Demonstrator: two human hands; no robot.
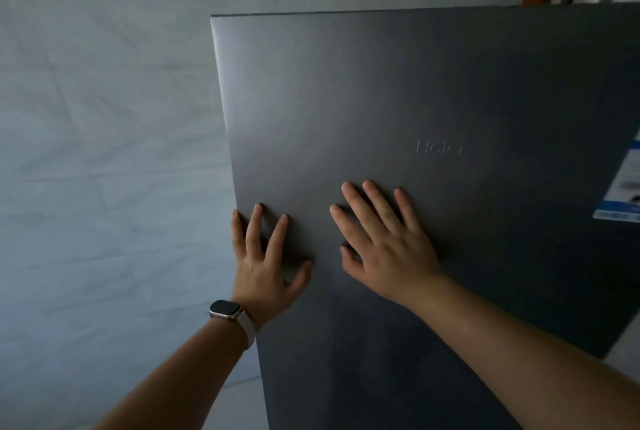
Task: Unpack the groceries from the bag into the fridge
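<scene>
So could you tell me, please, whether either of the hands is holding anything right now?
Nothing is held. The left hand and the right hand lie flat, fingers spread, on the fridge door.

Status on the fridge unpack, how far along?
Done: cannot tell; no bag, groceries or fridge interior in view. In hand: left hand and right hand lie flat, nothing in either grip, on the grey fridge door. Left: unknown from this view.

A single head-worn wide-angle view looks forward and slightly down, close to the dark grey brushed-metal fridge door [415,100], which fills the right of the frame; a pale grey tiled wall [104,117] fills the left.
</scene>
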